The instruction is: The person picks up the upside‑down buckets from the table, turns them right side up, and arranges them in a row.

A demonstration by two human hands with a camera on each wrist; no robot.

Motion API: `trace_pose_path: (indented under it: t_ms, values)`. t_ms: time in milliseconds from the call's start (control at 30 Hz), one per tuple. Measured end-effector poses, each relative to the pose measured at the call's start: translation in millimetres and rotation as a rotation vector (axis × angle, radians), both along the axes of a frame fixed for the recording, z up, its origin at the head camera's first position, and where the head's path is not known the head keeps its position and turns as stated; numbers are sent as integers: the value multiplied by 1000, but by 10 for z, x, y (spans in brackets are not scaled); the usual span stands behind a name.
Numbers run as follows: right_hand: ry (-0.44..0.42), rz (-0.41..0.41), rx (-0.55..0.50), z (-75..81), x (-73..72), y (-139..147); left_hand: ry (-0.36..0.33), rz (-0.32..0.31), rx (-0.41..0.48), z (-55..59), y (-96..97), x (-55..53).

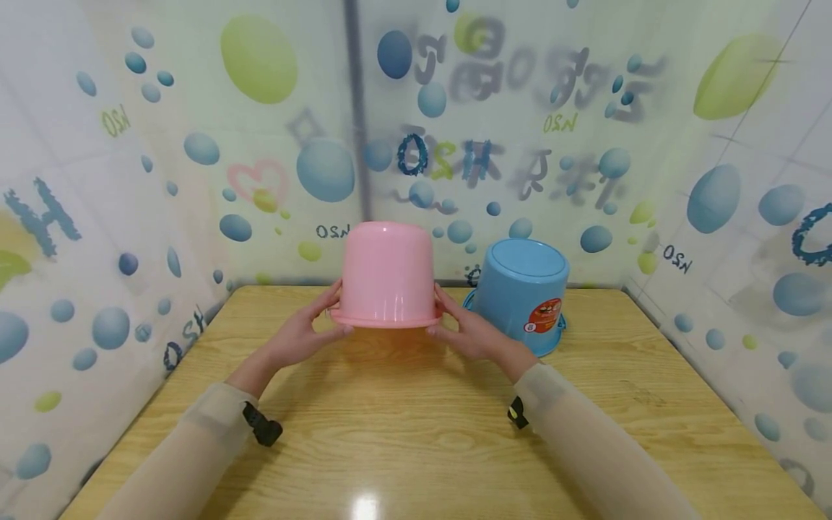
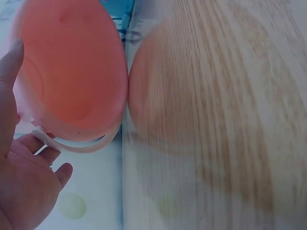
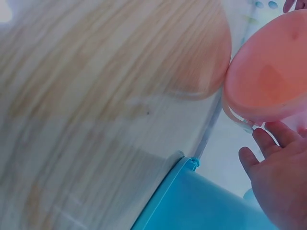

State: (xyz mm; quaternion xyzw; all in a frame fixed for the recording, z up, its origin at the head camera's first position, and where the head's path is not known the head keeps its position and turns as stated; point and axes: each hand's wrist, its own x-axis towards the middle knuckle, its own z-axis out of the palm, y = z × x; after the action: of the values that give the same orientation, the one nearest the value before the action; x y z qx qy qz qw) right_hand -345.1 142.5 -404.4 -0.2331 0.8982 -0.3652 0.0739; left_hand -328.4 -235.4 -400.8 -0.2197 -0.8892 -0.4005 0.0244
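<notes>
A pink bucket (image 1: 388, 271) is upside down over the far middle of the table, its rim toward the wood. My left hand (image 1: 300, 334) grips it at the left of the rim, thumb in front and fingers round the side. My right hand (image 1: 477, 334) holds the right side in the same manner. Both wrist views look into the bucket's orange-pink inside, so the rim is tilted up toward me; its lower edge meets its reflection at the tabletop. A pale handle (image 2: 86, 148) hangs at the rim near my left fingers.
An upside-down blue bucket (image 1: 516, 285) with a red label (image 1: 543, 315) stands just right of the pink one, close to my right hand. Under them is a glossy wooden table (image 1: 390, 433). Bubble-patterned curtains (image 1: 416, 130) hang at the back and both sides.
</notes>
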Motion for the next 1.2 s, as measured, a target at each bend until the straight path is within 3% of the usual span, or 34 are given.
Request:
trace_pose_path:
  t_ms: [600,1067,1200]
  values:
    - [77,21,-103,92,71,-18,28,50,91,162,-15,45]
    - [127,113,-324,178,52,-69,10,48,259,291,-57,42]
    - [127,109,-362,218,58,-71,11,48,253,328,-59,52]
